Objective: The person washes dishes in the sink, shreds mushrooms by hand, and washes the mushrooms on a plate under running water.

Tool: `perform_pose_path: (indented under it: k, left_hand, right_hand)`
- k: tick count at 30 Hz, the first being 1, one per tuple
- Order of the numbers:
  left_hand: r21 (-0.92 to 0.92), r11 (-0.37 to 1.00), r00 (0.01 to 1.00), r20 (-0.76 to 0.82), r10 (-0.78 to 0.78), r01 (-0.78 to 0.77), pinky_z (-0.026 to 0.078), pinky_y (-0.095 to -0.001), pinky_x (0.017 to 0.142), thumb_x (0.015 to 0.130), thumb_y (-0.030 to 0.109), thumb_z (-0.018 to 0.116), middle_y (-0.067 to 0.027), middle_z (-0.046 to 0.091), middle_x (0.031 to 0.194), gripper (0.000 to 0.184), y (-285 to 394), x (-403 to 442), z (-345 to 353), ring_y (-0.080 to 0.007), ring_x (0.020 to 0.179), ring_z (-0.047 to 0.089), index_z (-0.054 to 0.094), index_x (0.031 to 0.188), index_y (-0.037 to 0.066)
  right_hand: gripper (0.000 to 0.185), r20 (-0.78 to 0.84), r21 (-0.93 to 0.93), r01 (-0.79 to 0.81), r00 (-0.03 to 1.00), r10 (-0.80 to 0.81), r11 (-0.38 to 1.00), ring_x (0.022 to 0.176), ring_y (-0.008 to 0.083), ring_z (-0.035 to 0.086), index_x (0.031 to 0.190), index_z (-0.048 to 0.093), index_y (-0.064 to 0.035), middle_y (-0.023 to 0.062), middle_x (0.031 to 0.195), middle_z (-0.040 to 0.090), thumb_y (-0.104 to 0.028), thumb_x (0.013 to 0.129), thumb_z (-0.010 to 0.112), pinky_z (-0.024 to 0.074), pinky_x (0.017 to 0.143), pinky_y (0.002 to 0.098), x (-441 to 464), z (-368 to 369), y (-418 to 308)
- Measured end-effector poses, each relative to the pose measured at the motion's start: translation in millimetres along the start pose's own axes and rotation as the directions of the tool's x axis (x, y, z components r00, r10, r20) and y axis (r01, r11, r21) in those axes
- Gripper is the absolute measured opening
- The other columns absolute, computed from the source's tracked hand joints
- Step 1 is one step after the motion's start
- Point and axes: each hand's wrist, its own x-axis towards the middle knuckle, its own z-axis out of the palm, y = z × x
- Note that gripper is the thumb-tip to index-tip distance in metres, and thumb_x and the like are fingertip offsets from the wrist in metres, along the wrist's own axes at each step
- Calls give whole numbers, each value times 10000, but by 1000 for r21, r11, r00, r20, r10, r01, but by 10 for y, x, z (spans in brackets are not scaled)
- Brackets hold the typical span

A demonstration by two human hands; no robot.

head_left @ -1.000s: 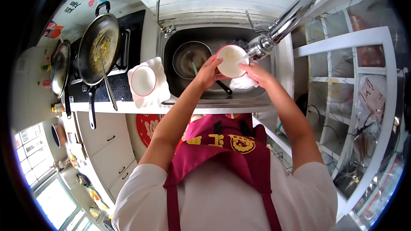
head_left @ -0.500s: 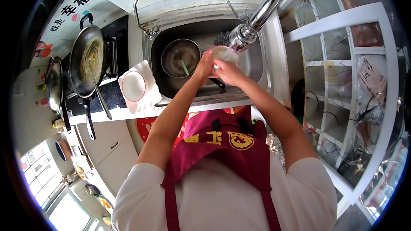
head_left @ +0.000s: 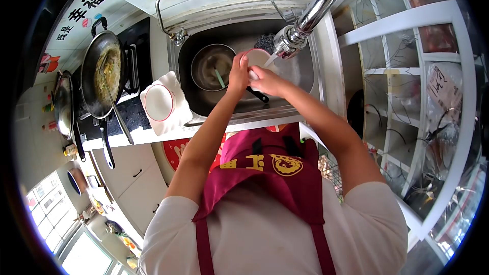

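Note:
In the sink [head_left: 300,91], my left hand [head_left: 238,76] is closed on the near left side of a white bowl with a red rim [head_left: 259,57]. My right hand [head_left: 269,81] meets it at the bowl's near edge, fingers curled in; a bit of something whitish shows at the fingertips, too small to name. Water runs from the large chrome faucet [head_left: 290,40] down to the bowl. Left of my hands, a dark pan [head_left: 204,79] holds cloudy water and a pale green-handled utensil [head_left: 219,75]. A black handle [head_left: 259,94] shows below my hands.
A second red-rimmed bowl [head_left: 159,103] sits on a white wavy-edged dish [head_left: 178,94] at the counter's edge. On the stove, a wok [head_left: 91,84] holds food and a long metal utensil. A thin curved tap [head_left: 160,12] rises behind the sink. White shelving [head_left: 392,74] stands to the right.
Both hands have shifted slightly left and toward me. The bowl's inside shows more now, and the right hand has drawn back from under the faucet toward the bowl's near edge.

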Motion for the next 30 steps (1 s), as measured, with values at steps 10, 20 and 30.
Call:
perform_pose_path:
  k: [10, 20, 30]
  left_hand:
    - [299, 929, 810, 476, -342, 217, 515, -374, 761, 908, 263, 433, -98, 550, 1178, 411, 530, 187, -278, -247, 1029, 559, 421, 1299, 136]
    - [-409, 902, 989, 9, -150, 140, 442, -339, 875, 787, 79, 423, -135, 554, 1105, 453, 42, -92, 225, -241, 996, 545, 445, 1238, 53]
    - [289, 929, 896, 308, -319, 231, 430, -351, 911, 813, 127, 464, -97, 546, 1201, 492, 288, 290, -133, -230, 1077, 531, 446, 1304, 123]
  right_hand:
    - [130, 54, -775, 500, 663, -747, 388, 1006, 221, 549, 866, 581, -130, 47, 997, 598, -127, 737, 563, 408, 943, 348, -261, -329, 303]
    - [140, -459, -323, 44, 866, -197, 945, 831, 338, 603, 890, 545, -70, 119, 880, 627, -143, 779, 588, 469, 696, 434, -197, 334, -53]
    - [279, -212, -478, 249, 898, -386, 842, 984, 249, 588, 1008, 641, -124, 52, 1052, 621, -39, 774, 515, 467, 836, 393, -215, -547, 209]
